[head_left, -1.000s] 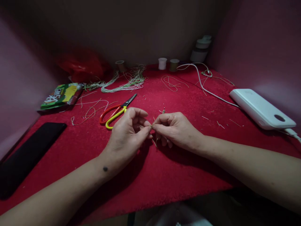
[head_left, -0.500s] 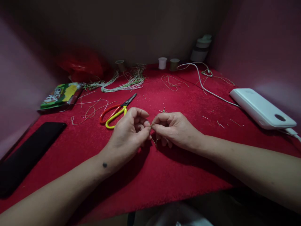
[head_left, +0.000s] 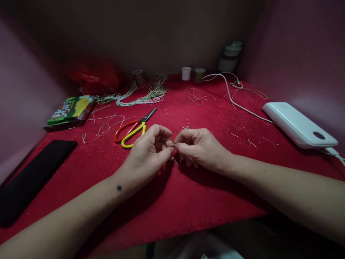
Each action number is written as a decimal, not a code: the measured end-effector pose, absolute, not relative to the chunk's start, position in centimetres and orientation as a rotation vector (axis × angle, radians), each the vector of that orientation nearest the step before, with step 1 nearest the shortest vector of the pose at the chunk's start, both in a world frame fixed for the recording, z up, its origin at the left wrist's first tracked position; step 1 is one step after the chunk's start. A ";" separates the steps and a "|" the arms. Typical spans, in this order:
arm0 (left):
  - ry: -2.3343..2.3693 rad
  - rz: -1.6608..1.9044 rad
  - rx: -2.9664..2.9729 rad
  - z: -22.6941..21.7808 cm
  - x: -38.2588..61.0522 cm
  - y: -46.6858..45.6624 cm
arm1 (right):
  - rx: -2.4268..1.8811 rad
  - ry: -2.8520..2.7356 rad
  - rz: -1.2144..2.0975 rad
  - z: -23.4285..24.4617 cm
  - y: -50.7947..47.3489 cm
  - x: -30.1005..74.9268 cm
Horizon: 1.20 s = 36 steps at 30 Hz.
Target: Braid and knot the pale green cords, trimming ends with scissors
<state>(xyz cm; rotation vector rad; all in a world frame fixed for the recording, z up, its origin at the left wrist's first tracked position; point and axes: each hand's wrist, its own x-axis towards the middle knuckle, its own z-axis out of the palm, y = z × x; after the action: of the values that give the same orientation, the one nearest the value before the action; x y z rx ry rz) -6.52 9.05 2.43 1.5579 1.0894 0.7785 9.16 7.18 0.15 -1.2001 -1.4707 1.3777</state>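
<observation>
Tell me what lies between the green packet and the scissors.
Loose pale thread lies on the red cloth between the green packet and the scissors, in the head view.

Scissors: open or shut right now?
Shut, as far as shows: the scissors have their blades together, ending in one tip. The left hand and right hand pinch a thin strand instead.

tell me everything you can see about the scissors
The scissors have one red and one yellow handle loop, smooth and plastic-looking, and dark metal blades that look closed. They lie on the red cloth, tips pointing away and rightward. The left hand partly hides the yellow loop; contact is unclear.
</observation>
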 end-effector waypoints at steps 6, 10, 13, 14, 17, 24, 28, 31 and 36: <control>1.097 0.739 1.586 3.7 -7.3 9.2 | -1.223 -1.479 1.413 0.6 7.2 9.3; 1.105 0.733 1.609 3.9 -7.5 9.3 | -1.198 -1.469 1.437 0.6 7.3 9.3; 1.112 0.732 1.603 3.5 -7.4 9.6 | -1.151 -1.458 1.472 0.6 7.4 9.5; 1.125 0.742 1.607 3.4 -7.4 9.8 | -1.141 -1.451 1.490 0.6 7.4 9.5; 1.169 0.765 1.630 3.0 -7.2 10.1 | -1.121 -1.406 1.523 0.8 7.5 9.7; 1.191 0.814 1.826 2.4 -7.1 9.8 | -1.094 -1.363 1.537 0.8 7.7 9.8; 1.148 0.846 2.080 1.6 -7.5 9.9 | -1.111 -1.378 1.534 0.7 7.8 9.8; 1.111 0.887 2.245 1.1 -7.8 9.9 | -1.130 -1.391 1.523 0.8 7.7 9.7; 1.025 0.942 2.533 0.9 -8.0 9.8 | -1.174 -1.411 1.500 0.9 7.5 9.5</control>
<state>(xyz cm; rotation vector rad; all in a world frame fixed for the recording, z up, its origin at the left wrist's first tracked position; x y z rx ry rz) -7.95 9.77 0.91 2.5327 1.0248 0.9421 9.51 7.52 0.91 -1.1738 -1.4115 1.4998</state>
